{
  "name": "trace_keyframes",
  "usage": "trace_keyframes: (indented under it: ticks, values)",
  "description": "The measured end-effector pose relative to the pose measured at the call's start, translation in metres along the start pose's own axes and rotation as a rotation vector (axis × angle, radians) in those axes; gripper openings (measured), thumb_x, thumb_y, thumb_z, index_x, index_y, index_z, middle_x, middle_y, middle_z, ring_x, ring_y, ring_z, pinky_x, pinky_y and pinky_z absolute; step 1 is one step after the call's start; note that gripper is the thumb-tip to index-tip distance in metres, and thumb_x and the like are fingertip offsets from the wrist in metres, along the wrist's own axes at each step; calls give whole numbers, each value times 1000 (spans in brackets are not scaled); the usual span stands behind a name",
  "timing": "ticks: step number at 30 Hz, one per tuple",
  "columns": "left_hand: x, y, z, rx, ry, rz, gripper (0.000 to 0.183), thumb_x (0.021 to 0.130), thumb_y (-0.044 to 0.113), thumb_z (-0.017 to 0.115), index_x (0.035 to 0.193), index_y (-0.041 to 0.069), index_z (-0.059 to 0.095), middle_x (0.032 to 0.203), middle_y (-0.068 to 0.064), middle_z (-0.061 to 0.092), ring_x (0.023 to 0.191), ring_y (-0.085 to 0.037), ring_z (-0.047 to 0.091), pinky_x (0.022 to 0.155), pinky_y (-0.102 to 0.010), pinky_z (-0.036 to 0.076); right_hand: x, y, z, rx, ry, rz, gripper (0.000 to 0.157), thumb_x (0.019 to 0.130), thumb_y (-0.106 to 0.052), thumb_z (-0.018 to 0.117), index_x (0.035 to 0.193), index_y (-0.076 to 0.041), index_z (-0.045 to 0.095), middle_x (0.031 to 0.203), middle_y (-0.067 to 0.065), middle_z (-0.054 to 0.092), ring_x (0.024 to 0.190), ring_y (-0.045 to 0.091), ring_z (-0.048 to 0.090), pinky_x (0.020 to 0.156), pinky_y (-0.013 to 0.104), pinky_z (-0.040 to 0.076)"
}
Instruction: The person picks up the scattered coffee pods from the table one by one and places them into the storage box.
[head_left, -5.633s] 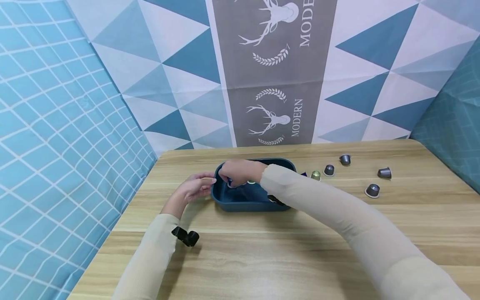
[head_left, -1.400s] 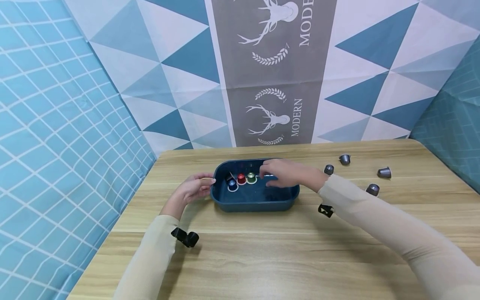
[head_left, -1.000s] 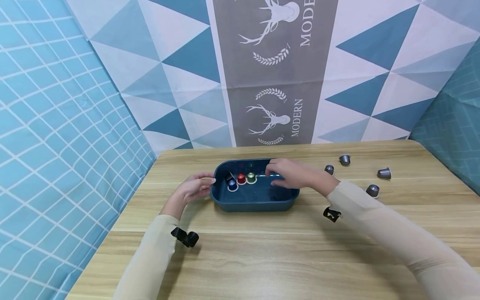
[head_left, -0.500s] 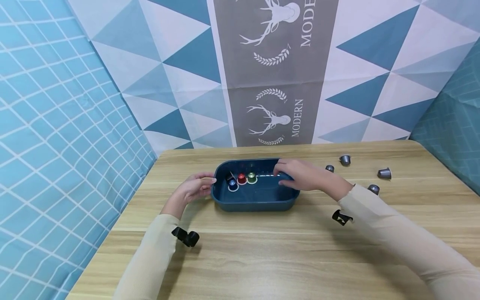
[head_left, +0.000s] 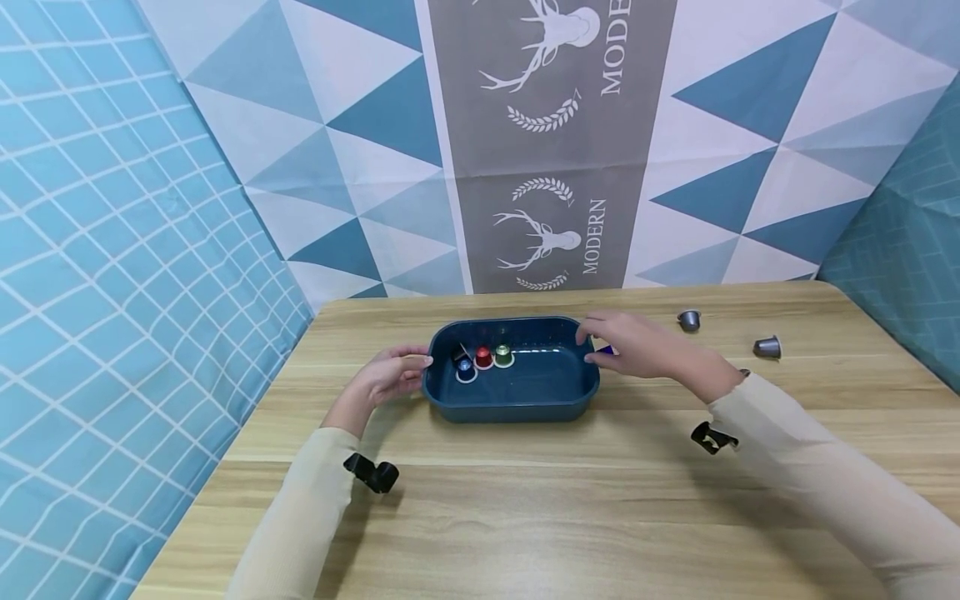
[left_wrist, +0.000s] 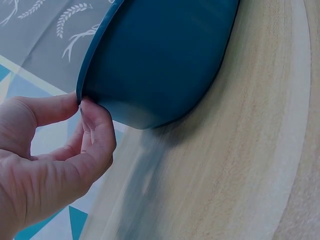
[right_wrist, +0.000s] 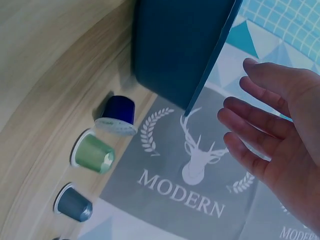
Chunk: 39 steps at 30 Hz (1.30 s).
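The left hand (head_left: 387, 375) has its grip clamped on the tub (head_left: 510, 413), thumb and finger pinching the rim at the tub's 9 o'clock. The right hand (head_left: 628, 345) is over the tub's 3 o'clock end, its grip apart and holding nothing. The navy pod (right_wrist: 120, 109) lies on its side on the surface (head_left: 480, 517), just outside that end; in the right wrist view it is at 9 o'clock from the fingertips. From there a pale green pod (right_wrist: 92, 152) and a slate pod (right_wrist: 73, 204) follow in a row towards 7 o'clock.

Inside the tub, a blue pod (head_left: 466, 369) stands at 9 o'clock, a red pod (head_left: 483, 355) at 10 and a green pod (head_left: 503, 354) near 11. A dark pod behind the blue one is partly hidden.

On the surface, a grey pod (head_left: 689, 321) sits between 2 and 3 o'clock from the right hand, and a second grey pod (head_left: 767, 347) at 3, farther off. In the head view the right hand blocks sight of the pale green and slate pods.
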<state>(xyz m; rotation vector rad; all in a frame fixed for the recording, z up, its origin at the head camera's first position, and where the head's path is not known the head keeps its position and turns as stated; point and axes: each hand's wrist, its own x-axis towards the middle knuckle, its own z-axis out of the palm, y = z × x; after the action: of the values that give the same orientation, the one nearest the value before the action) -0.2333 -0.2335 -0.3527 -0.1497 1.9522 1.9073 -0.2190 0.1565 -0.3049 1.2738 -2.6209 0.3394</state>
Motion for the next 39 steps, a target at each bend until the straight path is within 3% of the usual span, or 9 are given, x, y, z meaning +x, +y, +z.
trace_keyframes:
  ticks: [9,19,28,39]
  values:
    - [-1,1,0,-2,-8,7,33,96,6,55,126,1,45,84,4,64,74,-4,62,67,-17,52,-14,8,-9,-36,18,62,20,85,-13,73,103,-6,66,101,7,67,90,21,66,76,35,55]
    - [0,1,0,10,15,1,31,96,8,55,125,4,47,87,4,63,75,-5,62,67,-18,53,-37,19,-17,-34,30,141,18,86,-13,72,102,-9,65,99,5,66,71,9,59,67,31,52]
    - [0,1,1,-1,-6,7,32,96,7,54,127,2,46,86,4,64,76,-5,62,68,-19,53,-57,34,-19,-52,45,198,17,85,-12,72,100,-8,66,98,6,67,88,18,64,75,37,55]
    - [0,1,1,17,-5,9,39,97,7,53,133,-1,42,88,3,64,75,-6,61,69,-19,52,-82,52,-18,-66,84,221,22,81,-9,75,100,-4,65,97,10,68,90,27,66,79,46,55]
